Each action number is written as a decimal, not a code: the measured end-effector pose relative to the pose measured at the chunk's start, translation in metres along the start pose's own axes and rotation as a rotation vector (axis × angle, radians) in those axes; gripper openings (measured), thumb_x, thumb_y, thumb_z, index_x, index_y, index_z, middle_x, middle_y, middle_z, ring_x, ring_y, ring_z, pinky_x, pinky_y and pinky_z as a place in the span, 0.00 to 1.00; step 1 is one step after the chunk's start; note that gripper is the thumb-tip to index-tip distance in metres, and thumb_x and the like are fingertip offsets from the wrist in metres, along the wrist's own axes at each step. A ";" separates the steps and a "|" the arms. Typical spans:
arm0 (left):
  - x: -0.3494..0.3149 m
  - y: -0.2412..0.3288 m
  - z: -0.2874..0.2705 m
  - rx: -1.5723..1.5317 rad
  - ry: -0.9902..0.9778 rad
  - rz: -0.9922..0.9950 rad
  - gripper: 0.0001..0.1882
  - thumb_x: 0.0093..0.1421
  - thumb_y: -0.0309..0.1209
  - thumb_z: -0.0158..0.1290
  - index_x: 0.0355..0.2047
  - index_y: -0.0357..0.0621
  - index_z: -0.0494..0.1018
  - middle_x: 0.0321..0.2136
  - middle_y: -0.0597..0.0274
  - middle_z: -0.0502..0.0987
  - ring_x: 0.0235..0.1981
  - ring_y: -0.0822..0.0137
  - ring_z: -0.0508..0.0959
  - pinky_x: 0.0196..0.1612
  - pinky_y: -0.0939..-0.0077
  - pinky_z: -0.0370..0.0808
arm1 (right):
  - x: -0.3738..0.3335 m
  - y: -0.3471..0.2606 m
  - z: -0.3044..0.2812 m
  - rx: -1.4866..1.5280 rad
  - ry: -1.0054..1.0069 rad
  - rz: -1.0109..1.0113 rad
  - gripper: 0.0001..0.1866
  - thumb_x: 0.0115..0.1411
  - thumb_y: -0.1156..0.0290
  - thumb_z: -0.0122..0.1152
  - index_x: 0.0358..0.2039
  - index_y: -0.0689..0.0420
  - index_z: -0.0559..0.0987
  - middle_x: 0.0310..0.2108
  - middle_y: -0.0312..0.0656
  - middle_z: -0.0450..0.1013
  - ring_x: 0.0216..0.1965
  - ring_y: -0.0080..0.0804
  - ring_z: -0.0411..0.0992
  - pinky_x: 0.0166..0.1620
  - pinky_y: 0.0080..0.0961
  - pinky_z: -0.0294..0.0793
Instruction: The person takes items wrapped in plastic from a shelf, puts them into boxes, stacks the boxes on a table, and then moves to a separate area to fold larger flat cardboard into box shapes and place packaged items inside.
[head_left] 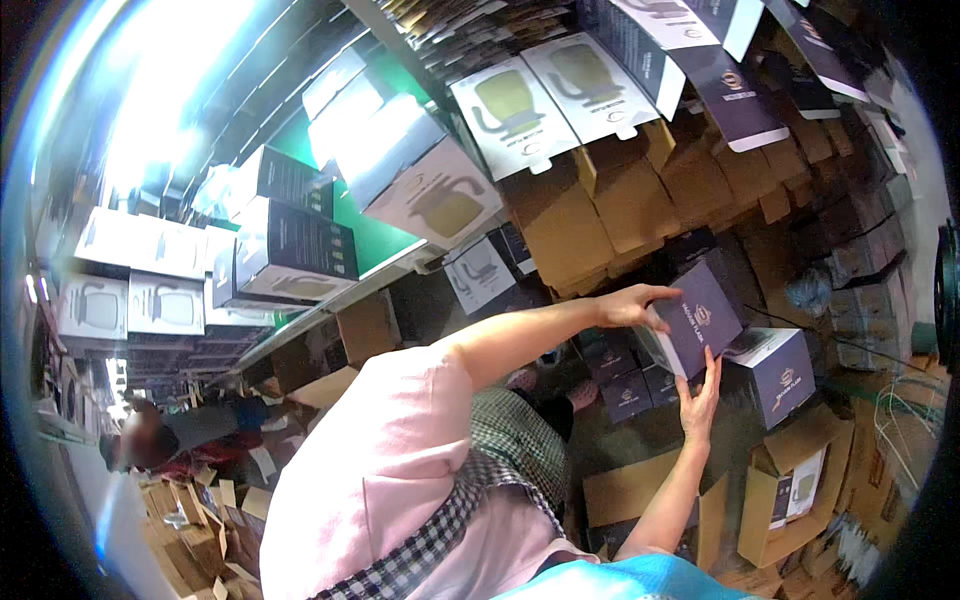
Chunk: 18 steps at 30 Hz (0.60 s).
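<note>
A dark purple-grey product box point(708, 318) with a small emblem on its face is held up, tilted, between my two hands. My left hand point(640, 306) grips its upper left edge, with the thumb bent against the side. From below, my right hand point(699, 397) supports the lower edge with its fingers spread along the box. Close to its right side stands a similar dark box point(783, 378) with a pale top. Behind and below the held box, several dark boxes point(627, 395) sit together, partly hidden.
Below is an open brown carton point(715, 520); another open carton point(757, 540) holds a printed box. Unfolded printed boxes point(515, 115) overhang stacked brown cardboard point(570, 235). White boxes point(165, 300) and a larger printed box point(425, 180) stand at left. Another person point(200, 435) is farther left.
</note>
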<state>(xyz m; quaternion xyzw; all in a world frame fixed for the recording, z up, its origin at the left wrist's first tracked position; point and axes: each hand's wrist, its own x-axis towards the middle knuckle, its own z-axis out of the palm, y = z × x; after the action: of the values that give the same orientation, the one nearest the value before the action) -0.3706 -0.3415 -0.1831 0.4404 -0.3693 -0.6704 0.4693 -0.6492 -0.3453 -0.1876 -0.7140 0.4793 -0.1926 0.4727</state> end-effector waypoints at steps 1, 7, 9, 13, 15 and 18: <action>-0.001 0.002 -0.003 0.577 -0.080 0.163 0.37 0.55 0.30 0.59 0.65 0.44 0.60 0.54 0.49 0.73 0.46 0.55 0.78 0.49 0.63 0.76 | 0.000 -0.001 0.003 -0.087 0.017 -0.011 0.36 0.61 0.57 0.60 0.67 0.50 0.59 0.67 0.62 0.49 0.69 0.59 0.48 0.63 0.49 0.58; 0.014 -0.019 -0.007 1.436 0.020 0.580 0.30 0.47 0.40 0.65 0.54 0.62 0.74 0.37 0.53 0.73 0.41 0.55 0.77 0.38 0.66 0.78 | 0.002 0.023 0.013 -0.400 0.172 -0.233 0.35 0.63 0.67 0.58 0.68 0.43 0.56 0.64 0.59 0.57 0.64 0.61 0.56 0.59 0.46 0.68; 0.007 -0.027 -0.001 1.401 0.129 0.479 0.29 0.50 0.40 0.64 0.55 0.63 0.73 0.44 0.50 0.70 0.44 0.52 0.75 0.46 0.63 0.77 | 0.003 0.030 0.019 -0.402 0.208 -0.103 0.36 0.63 0.67 0.59 0.68 0.35 0.56 0.63 0.62 0.57 0.57 0.64 0.65 0.53 0.47 0.73; 0.004 -0.055 -0.013 1.351 0.076 0.482 0.32 0.57 0.33 0.60 0.62 0.50 0.65 0.60 0.44 0.63 0.50 0.52 0.75 0.42 0.65 0.81 | 0.003 0.014 0.016 -0.405 0.079 -0.070 0.38 0.66 0.60 0.54 0.71 0.45 0.46 0.66 0.71 0.44 0.61 0.67 0.58 0.57 0.50 0.72; 0.003 -0.045 0.008 1.429 0.018 0.449 0.33 0.57 0.33 0.60 0.63 0.48 0.63 0.63 0.43 0.60 0.52 0.51 0.75 0.42 0.65 0.81 | 0.001 0.022 0.019 -0.439 0.125 -0.061 0.40 0.66 0.58 0.54 0.71 0.51 0.44 0.65 0.74 0.42 0.62 0.69 0.56 0.56 0.49 0.73; -0.004 -0.039 0.018 1.472 0.028 0.222 0.35 0.59 0.32 0.59 0.65 0.47 0.58 0.65 0.41 0.55 0.52 0.47 0.75 0.43 0.61 0.80 | -0.008 0.014 0.031 -0.529 0.179 -0.045 0.43 0.64 0.57 0.55 0.70 0.54 0.43 0.65 0.77 0.39 0.61 0.72 0.56 0.55 0.48 0.74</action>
<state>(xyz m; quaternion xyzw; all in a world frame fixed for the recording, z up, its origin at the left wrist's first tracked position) -0.3991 -0.3253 -0.2117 0.6095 -0.7592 -0.1927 0.1225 -0.6375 -0.3248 -0.2134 -0.8032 0.5369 -0.1331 0.2213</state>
